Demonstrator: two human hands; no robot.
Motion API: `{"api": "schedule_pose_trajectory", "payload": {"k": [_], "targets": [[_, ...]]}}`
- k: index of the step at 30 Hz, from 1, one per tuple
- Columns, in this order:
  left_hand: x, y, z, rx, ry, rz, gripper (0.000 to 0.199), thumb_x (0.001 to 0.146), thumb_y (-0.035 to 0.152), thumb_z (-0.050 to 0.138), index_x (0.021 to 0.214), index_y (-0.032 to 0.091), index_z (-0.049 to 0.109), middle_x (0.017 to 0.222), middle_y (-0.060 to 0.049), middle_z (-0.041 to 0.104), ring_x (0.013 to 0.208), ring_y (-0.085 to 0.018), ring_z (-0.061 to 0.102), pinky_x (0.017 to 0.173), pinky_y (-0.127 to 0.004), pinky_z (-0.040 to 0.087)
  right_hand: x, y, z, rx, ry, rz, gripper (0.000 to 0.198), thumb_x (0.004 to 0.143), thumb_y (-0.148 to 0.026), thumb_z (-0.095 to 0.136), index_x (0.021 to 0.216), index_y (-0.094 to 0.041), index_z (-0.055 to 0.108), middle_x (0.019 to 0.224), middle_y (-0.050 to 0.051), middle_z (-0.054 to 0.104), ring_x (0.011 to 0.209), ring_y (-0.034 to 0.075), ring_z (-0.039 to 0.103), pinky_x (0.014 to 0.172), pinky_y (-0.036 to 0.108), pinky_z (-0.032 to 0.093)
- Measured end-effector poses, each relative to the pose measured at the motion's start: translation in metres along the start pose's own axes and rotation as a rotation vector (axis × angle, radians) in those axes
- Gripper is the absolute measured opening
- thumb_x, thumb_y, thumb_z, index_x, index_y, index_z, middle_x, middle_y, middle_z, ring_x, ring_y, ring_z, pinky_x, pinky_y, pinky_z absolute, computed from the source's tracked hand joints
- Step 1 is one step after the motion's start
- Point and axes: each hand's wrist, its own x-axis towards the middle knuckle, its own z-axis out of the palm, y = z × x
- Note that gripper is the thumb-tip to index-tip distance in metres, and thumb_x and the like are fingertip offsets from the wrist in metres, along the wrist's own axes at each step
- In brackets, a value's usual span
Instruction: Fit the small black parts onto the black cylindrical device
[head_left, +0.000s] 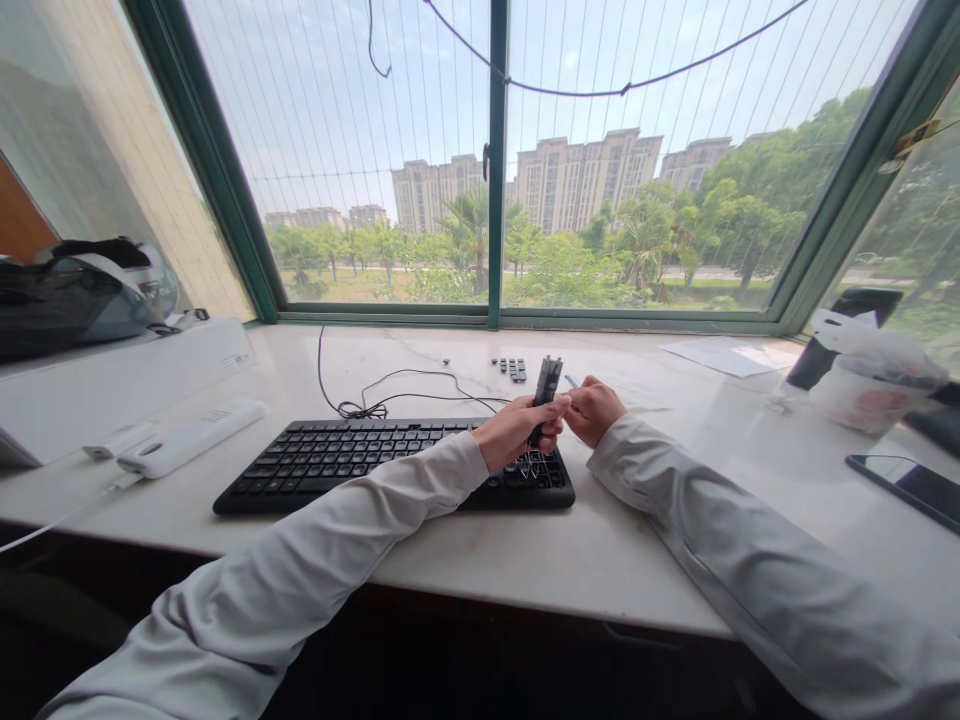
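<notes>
My left hand (517, 432) is closed around a black keycap puller (548, 380), held upright over the right end of the keyboard. Thin wire loops stick out below the fingers, just above the number pad. Close beside it, my right hand (595, 408) pinches a thin light-blue stick (572, 381), most of it hidden by the fingers. Under both hands lies a black keyboard (330, 462), partly covered by my left sleeve. Several loose black keycaps (513, 368) sit in rows on the table behind the hands, and a single keycap (446, 362) lies farther left.
The keyboard's black cable (364, 409) coils behind it. At left are a white power strip (191, 438) and a white box (112, 385) carrying a dark bag (82, 295). On the right stand a lidded cup (874, 385), a phone (911, 487) and papers (731, 354).
</notes>
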Motion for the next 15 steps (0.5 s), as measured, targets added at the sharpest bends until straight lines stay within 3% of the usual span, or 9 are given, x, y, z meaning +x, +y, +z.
{"api": "schedule_pose_trajectory", "payload": {"k": [15], "targets": [[0.0010,-0.0011,-0.0059,0.180,-0.132,0.090,0.046,0.072,0.054,0.064,0.066,0.016,0.040,0.061,0.005,0.033,0.053,-0.006,0.034,0.051,-0.023,0.029,-0.0005,0.0016,0.0018,-0.052,0.026,0.004,0.045,0.088,-0.031,0.037,0.049,-0.019,0.057,0.049,0.002,0.059,0.049,0.014,0.043,0.071,0.030,0.035]]}}
